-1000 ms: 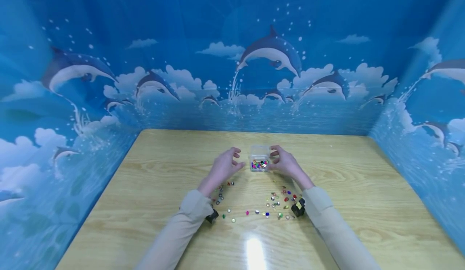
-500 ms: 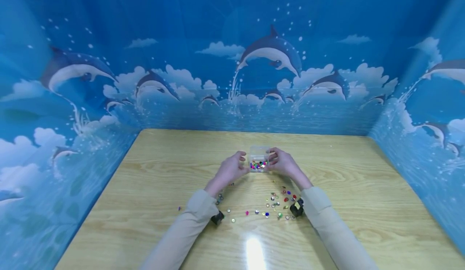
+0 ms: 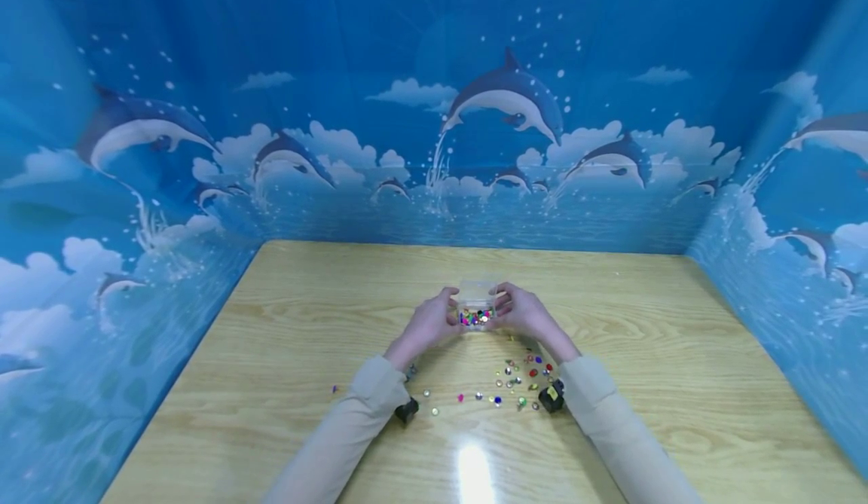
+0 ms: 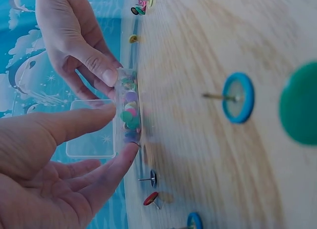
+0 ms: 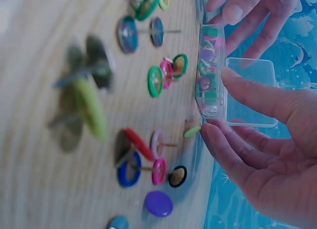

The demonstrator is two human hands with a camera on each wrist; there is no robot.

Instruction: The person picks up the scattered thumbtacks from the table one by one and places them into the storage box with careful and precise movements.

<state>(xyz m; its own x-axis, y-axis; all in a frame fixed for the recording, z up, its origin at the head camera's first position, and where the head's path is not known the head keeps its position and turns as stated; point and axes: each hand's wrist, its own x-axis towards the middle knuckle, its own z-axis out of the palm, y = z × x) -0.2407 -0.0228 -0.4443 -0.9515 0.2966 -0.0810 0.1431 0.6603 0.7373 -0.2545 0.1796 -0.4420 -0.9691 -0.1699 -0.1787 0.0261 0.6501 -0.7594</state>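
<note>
A small clear plastic box (image 3: pixel 475 328) stands at mid-table with its hinged lid (image 3: pixel 477 291) raised on the far side. Inside lies a heap of colourful thumbtacks (image 3: pixel 475 317). My left hand (image 3: pixel 430 323) holds the box's left side; in the left wrist view its thumb and a finger meet the box end. At the opposite side my right hand (image 3: pixel 527 314) holds it, thumb near the upper edge and a finger low down, as the right wrist view shows. The far fingers are partly hidden.
Loose thumbtacks lie on the wooden table (image 3: pixel 285 308), many at the right, such as a purple thumbtack (image 5: pixel 159 204). A blue thumbtack (image 4: pixel 238 98) lies point up near the left wrist. A dolphin-print curtain (image 3: pixel 434 112) borders the table.
My left hand has moved right to the box and taken hold of it; the right hand has closed in too. Together they have shifted the box slightly towards me and left.
</note>
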